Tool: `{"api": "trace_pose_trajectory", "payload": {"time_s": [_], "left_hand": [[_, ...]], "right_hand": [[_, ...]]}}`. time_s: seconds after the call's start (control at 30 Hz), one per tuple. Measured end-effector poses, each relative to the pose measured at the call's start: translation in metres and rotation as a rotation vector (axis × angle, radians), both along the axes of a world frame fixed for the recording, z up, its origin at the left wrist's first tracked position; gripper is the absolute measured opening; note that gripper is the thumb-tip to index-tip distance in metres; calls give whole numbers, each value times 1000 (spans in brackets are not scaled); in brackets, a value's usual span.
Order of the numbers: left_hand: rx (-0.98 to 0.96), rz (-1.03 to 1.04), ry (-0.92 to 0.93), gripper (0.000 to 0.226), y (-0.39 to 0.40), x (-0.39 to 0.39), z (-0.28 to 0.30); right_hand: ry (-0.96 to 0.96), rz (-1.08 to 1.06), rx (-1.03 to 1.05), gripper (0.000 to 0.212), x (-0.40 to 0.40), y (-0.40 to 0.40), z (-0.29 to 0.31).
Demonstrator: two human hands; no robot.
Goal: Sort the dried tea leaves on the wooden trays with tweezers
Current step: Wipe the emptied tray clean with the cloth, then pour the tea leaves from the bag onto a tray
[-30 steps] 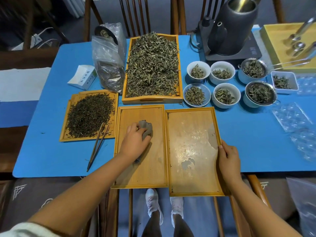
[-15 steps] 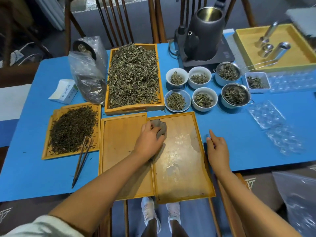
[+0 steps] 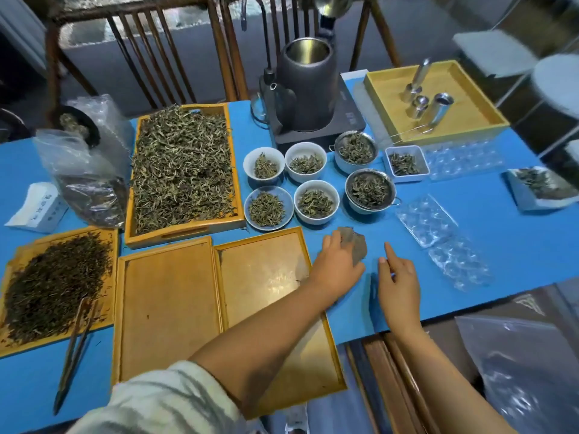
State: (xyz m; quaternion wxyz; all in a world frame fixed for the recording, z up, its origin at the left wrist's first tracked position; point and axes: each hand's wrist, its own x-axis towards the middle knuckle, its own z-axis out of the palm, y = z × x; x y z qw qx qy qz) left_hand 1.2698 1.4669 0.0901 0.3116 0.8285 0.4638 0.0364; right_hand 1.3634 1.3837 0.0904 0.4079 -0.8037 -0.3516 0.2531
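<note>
The left hand [image 3: 336, 267] grips a grey cloth [image 3: 354, 245] on the blue table [image 3: 501, 233], just right of the two bare wooden trays [image 3: 169, 308], while the right hand [image 3: 398, 280] hovers beside it, fingers loose and holding nothing. The tweezers [image 3: 75, 349] lie untouched across the near edge of the tray of dark tea leaves [image 3: 53, 283] at far left; pale tea leaves [image 3: 181, 167] fill the handled tray behind.
</note>
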Motion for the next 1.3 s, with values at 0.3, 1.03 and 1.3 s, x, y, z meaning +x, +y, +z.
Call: {"api": "trace_pose_trajectory", "payload": {"time_s": [0.3, 1.03, 1.3], "left_hand": [[-98, -102, 116, 86, -3, 9, -40], [44, 299, -40, 46, 19, -177, 20], [93, 524, -20, 45, 15, -299, 37]], "right_hand": [[8, -16, -25, 41, 11, -8, -11], [-22, 330, 30, 39, -129, 63, 20], [-39, 515, 90, 40, -220, 86, 40]]}}
